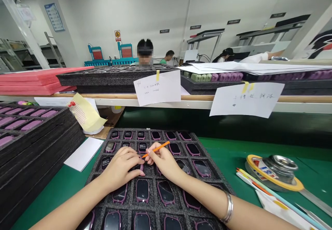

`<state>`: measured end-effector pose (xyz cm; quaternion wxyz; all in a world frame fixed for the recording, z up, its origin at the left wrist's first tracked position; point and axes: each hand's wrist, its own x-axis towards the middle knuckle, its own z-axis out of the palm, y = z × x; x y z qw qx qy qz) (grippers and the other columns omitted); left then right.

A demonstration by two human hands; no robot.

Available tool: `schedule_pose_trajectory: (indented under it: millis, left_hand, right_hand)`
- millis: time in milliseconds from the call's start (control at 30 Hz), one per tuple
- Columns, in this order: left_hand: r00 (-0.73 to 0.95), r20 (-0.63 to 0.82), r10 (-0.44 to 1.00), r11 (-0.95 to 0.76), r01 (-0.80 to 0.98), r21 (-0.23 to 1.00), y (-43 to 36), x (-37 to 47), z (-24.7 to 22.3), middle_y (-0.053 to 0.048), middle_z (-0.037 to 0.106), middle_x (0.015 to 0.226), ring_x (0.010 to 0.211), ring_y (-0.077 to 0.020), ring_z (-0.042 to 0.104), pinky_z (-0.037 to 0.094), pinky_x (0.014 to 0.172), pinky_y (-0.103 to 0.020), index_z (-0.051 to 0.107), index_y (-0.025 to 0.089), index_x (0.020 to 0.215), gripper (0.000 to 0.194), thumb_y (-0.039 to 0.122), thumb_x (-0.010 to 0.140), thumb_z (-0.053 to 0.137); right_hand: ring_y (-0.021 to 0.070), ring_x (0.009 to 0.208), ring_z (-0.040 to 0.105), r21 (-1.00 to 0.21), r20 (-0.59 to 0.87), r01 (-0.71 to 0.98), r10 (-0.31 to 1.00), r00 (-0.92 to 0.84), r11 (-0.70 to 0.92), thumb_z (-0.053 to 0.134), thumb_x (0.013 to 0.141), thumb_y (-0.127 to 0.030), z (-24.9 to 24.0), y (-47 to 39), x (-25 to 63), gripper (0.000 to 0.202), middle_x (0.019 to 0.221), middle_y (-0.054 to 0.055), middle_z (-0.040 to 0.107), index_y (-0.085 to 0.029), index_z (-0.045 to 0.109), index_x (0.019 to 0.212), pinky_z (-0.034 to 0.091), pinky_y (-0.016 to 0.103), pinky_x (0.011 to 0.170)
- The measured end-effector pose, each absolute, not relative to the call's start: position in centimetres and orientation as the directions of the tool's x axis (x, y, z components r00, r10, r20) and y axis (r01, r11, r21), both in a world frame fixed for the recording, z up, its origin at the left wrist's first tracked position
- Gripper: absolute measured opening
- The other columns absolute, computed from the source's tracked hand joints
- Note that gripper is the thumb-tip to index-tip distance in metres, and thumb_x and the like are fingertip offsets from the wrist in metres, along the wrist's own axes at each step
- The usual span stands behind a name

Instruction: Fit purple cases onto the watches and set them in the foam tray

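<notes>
Left hand [121, 165], thumb and fingers parted, lay over 1 watch [141, 167] in the tray [153, 196], its grip unclear. Right hand [167, 163] pinched an orange stick [163, 146] that slanted down-left, tip just beyond the watch; the left was nearer.

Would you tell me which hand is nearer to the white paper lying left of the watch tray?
Left. The left hand is over the watch tray, right of the white paper; the right hand holds the orange stick farther right.
</notes>
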<state>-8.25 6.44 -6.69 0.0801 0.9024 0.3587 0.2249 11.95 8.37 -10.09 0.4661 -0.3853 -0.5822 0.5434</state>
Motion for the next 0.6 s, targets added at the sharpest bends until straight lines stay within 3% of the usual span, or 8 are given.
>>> schedule_pose_trajectory:
  millis: [300, 533, 600]
  left_hand:
    - [0.542, 0.344, 0.766, -0.642, 0.658, 0.392, 6.39, -8.55, -7.33, -0.007, 0.071, 0.111, 0.105, -0.0263, 0.065, 0.054, 0.092, -0.043, 0.060, 0.023, 0.115, 0.044, 0.041, 0.080, 0.079]
    - [0.543, 0.330, 0.772, -0.635, 0.668, 0.387, 6.36, -8.57, -6.96, -0.007, 0.069, 0.113, 0.107, -0.0263, 0.063, 0.052, 0.094, -0.043, 0.058, 0.024, 0.115, 0.043, 0.043, 0.082, 0.076]
    - [0.540, 0.324, 0.776, -0.630, 0.684, 0.368, 6.65, -8.79, -6.45, -0.006, 0.068, 0.107, 0.101, -0.0255, 0.061, 0.050, 0.091, -0.043, 0.061, 0.022, 0.108, 0.033, 0.045, 0.086, 0.070]
  right_hand:
    - [0.0139, 0.065, 0.065, -0.987, 0.156, -0.020, 0.947, -0.282, 0.157, 0.063, 0.095, -0.046, -10.00, 7.84, 12.10, 0.031, 0.069, -0.003, 0.065, -0.018, 0.055, 0.084, 0.054, 0.031, 0.068]
    - [0.0162, 0.066, 0.066, -0.982, 0.170, 0.025, 0.943, -0.287, 0.185, 0.061, 0.091, -0.056, -10.06, 7.78, 12.13, 0.037, 0.068, -0.002, 0.065, -0.021, 0.051, 0.083, 0.054, 0.033, 0.068]
    - [0.0166, 0.066, 0.067, -0.981, 0.174, 0.034, 0.943, -0.282, 0.192, 0.061, 0.091, -0.056, -10.07, 7.75, 12.12, 0.037, 0.069, -0.002, 0.065, -0.022, 0.051, 0.083, 0.054, 0.033, 0.068]
